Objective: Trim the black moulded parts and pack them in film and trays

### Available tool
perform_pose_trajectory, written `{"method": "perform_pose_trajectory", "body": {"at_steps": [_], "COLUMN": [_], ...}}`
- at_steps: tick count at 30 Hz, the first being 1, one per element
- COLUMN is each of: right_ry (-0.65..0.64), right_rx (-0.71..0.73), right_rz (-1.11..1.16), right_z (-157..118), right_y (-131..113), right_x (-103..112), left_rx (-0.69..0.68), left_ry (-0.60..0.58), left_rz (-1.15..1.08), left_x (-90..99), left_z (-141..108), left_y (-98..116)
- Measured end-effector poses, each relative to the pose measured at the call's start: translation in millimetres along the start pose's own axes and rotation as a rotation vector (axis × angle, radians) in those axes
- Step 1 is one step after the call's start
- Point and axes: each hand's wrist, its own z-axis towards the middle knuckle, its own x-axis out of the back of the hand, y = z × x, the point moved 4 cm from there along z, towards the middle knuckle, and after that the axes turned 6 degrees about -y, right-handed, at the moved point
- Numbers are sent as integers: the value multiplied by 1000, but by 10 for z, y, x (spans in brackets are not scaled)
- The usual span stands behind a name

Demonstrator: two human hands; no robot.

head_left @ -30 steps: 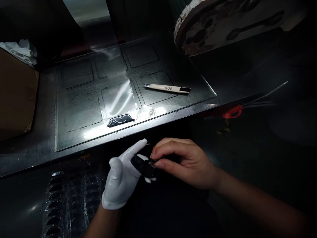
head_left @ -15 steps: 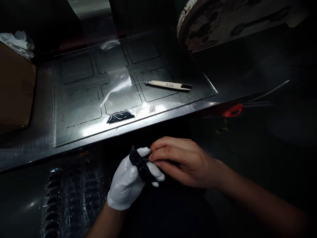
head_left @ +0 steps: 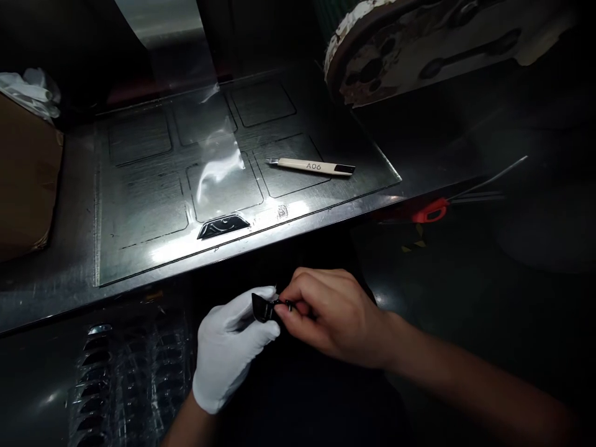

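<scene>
My left hand (head_left: 230,344), in a white glove, is closed on a small glossy black plastic part (head_left: 262,308), below the front edge of the bench. The part shows its narrow side. My bare right hand (head_left: 333,313) pinches the right end of the same part between thumb and fingers, partly hiding it. A similar black plastic piece (head_left: 223,226) with a curved pale highlight lies near the bench's front edge. Farther back on the plate rests a cream-handled craft knife (head_left: 310,166) marked A06, its blade pointing left.
A clear tray (head_left: 123,385) of several black parts stands at lower left. A cardboard box (head_left: 28,180) with white gloves on top is at left. A worn machine wheel (head_left: 372,62) overhangs the back right. Red-handled scissors or a similar tool (head_left: 431,211) sits beyond the bench edge.
The black part has been turned from its broad face to its narrow side. My left thumb and fingers have closed around it, and my right fingers have shifted onto its end.
</scene>
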Motion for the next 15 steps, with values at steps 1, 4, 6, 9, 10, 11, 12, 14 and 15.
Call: {"method": "perform_pose_trajectory", "body": {"at_steps": [1,4,6,9,10,11,12,14,15], "right_ry": [46,77,79,27,-38,-131,-242,-449,-519], "right_rx": [71,143,141,51,-23,-118,-224,-410,-463], "right_rz": [-91,-235,-271,-136,-11,146,329,695,840], "right_z": [-10,-26,-25,11,36,63,86,124,149], "right_y": [-52,-126,-128,-52,0,57,109,158,154], "right_x": [-23,-122,-151,-110,-94,-93,-107,-164,-194], "left_rx": [-28,-49,-29,81,122,153,167,132,98], "left_ry": [25,97,131,63,-5,-93,-188,-357,-409], "left_rz": [20,12,-9,-162,-267,-392,-522,-743,-811], "left_x": [6,2,3,8,-3,-23,-48,-91,-101], "left_z": [-6,-15,-10,9,10,5,-6,-40,-57], "left_y": [-1,-25,-41,-88,-106,-117,-117,-82,-59]}}
